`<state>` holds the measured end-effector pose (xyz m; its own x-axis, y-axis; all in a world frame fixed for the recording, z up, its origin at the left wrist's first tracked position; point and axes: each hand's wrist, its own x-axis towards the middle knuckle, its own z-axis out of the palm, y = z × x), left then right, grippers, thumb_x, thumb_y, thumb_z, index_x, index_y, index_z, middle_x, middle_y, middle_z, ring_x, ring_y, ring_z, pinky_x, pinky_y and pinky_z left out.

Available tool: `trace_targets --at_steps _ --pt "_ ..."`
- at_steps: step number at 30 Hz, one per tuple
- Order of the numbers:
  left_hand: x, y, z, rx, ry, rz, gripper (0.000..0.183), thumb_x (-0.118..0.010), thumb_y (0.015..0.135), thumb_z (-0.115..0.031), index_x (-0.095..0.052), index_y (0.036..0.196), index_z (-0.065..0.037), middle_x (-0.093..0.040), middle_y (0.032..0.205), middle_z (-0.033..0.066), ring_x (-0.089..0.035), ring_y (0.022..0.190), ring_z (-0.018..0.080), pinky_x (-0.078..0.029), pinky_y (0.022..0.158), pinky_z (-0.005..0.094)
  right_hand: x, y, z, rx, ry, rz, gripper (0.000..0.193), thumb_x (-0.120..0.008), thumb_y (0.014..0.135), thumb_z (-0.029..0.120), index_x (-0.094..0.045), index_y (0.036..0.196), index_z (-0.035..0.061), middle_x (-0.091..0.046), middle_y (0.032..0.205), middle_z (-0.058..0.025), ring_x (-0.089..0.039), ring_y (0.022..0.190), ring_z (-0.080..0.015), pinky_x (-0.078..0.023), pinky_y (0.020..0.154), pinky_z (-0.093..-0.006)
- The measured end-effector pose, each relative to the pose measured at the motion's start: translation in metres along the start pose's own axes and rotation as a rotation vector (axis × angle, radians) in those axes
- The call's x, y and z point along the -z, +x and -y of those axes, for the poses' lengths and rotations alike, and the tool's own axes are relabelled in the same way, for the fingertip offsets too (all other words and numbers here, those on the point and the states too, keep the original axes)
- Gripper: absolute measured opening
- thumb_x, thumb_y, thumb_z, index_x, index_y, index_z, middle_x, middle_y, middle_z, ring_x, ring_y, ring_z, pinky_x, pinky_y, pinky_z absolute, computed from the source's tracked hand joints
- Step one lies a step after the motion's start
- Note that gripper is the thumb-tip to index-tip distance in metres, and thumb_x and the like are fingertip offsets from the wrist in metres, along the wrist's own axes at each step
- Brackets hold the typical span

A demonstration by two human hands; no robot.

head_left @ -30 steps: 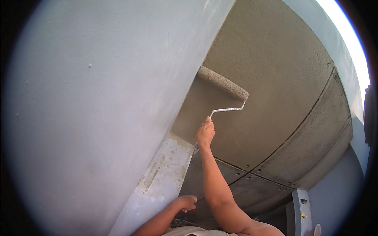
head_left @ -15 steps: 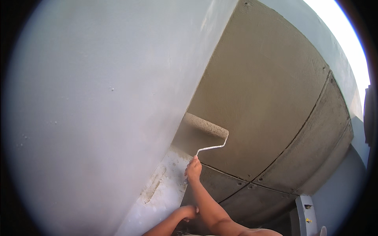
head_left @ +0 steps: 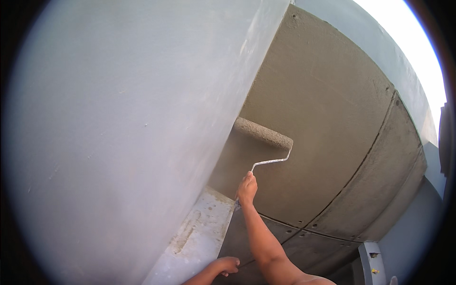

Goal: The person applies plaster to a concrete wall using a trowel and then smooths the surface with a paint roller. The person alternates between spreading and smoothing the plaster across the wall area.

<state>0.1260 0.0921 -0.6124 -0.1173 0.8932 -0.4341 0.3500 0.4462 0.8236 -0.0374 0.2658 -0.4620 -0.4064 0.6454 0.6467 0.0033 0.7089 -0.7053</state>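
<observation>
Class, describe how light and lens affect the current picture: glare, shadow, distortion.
Head view: the bright area upper right is washed out; head view: a darker band, probably shadow, lies below the roller; head view: the brown panel's right edge bows, with black corners.

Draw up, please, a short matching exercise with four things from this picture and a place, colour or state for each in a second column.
Things:
1. paint roller
2. right hand
3. left hand
4. large smooth wall

Places, colours or states:
A. near the picture's lower edge, fingers curled
B. pale grey-blue, filling the left side of the picture
C. its sleeve against the brown panel
D. closed around a handle, below a bent wire frame

Right pairs: 1-C, 2-D, 3-A, 4-B
</observation>
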Motion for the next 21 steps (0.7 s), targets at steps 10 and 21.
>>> trace_targets --at_steps 10,21 --pt "0.000 0.010 0.009 -0.004 0.015 0.042 0.054 -0.064 0.089 -0.021 -0.052 0.140 -0.006 -0.070 0.093 0.0152 -0.067 0.056 0.0215 -0.053 0.050 0.0361 0.010 0.079 0.084 0.048 0.023 -0.096 0.060 -0.035 0.111 0.049 -0.056 0.089 -0.0027 -0.063 0.073 -0.0208 -0.063 0.068 -0.0391 -0.048 0.066 -0.0509" --pt "-0.005 0.027 0.030 -0.110 0.085 -0.124 0.046 -0.067 0.084 -0.017 -0.066 0.129 -0.006 -0.074 0.098 0.0196 -0.072 0.067 0.0283 -0.057 0.062 0.0432 0.035 0.147 0.121 0.139 -0.029 -0.096 0.064 -0.032 0.111 0.050 -0.057 0.090 -0.0041 -0.065 0.080 -0.0215 -0.064 0.076 -0.0381 -0.049 0.072 -0.0513"
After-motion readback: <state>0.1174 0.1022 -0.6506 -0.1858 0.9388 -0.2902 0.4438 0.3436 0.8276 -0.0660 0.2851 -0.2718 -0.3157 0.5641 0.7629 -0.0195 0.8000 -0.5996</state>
